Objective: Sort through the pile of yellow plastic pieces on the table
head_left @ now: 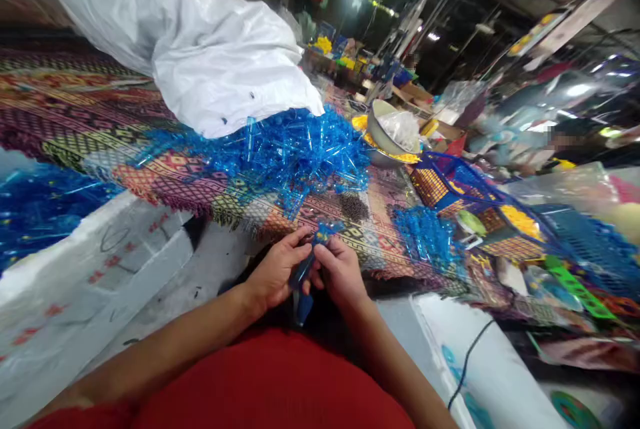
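Close in front of my body, my left hand (277, 270) and my right hand (341, 270) meet with fingers pinched together. Between their fingertips is a small translucent blue plastic piece (324, 232) with a bit of yellow on it; its exact kind is too blurred to tell. A dark blue object (303, 309) shows just below the hands, partly hidden by them. Beyond my fingers lies a heap of clear blue plastic pieces (300, 155), spilling from the mouth of a large white sack (225, 55) onto a patterned woven cloth (185, 192).
At left stands a white foam box (130, 255) holding more blue pieces (40, 215). To the right are a smaller blue pile (427, 235), a bowl (383, 122) with a plastic bag, blue baskets (440, 175) with yellow parts, a green strip (580, 289) and another white box (465, 335).
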Demonstrator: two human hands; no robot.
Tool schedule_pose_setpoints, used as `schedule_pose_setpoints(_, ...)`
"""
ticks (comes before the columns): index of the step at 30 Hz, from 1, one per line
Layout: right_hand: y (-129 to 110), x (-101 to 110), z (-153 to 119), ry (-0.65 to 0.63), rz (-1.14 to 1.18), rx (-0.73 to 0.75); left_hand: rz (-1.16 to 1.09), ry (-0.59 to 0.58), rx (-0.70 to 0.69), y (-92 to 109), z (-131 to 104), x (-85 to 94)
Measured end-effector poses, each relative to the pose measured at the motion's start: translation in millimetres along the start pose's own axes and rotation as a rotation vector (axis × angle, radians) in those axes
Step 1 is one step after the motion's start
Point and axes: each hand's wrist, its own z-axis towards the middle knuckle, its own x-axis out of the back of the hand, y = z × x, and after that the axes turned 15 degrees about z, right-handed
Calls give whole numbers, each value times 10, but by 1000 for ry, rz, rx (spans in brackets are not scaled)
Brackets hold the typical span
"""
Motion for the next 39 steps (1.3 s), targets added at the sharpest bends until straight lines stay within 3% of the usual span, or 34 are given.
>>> schedule_pose_setpoints(5,-212,31,63,155,-19,192,39,-43,202,-20,-112,-2)
schedule_pose_setpoints(10,-191,10,84,178,21,209,546,46,23,-53,-189,-46)
schedule_pose_setpoints(13,-159,-13,65,154,-11,178,675,49,4,-46,-199,-46)
schedule_pose_setpoints(16,-165,-46,26,106,-48,117,559,8,43,-29,-183,-44)
schedule_pose_setpoints(20,-221,-116,-13,106,-21,112,144,-154,179,-55,-125,-49)
schedule_pose_setpoints(23,-243,-154,-16,88,-10,113,-27,-181,262,-99,-90,-40)
schedule_pose_setpoints(26,-233,-130,-11,104,-23,125,107,-89,257,-66,-92,-4)
schedule_pose_setpoints(30,-230,-60,-21,70,-147,110,626,309,-64,165,-104,45)
schedule_pose_setpoints(32,-231,-63,-31,6,-248,42,711,278,-154,275,-90,35)
schedule_pose_setpoints(35,-213,-121,-46,-72,-414,7,620,154,-146,315,-47,-11)
schedule_pose_setpoints(39,-133,-195,-79,-139,-530,-24,478,289,-204,246,2,-30)
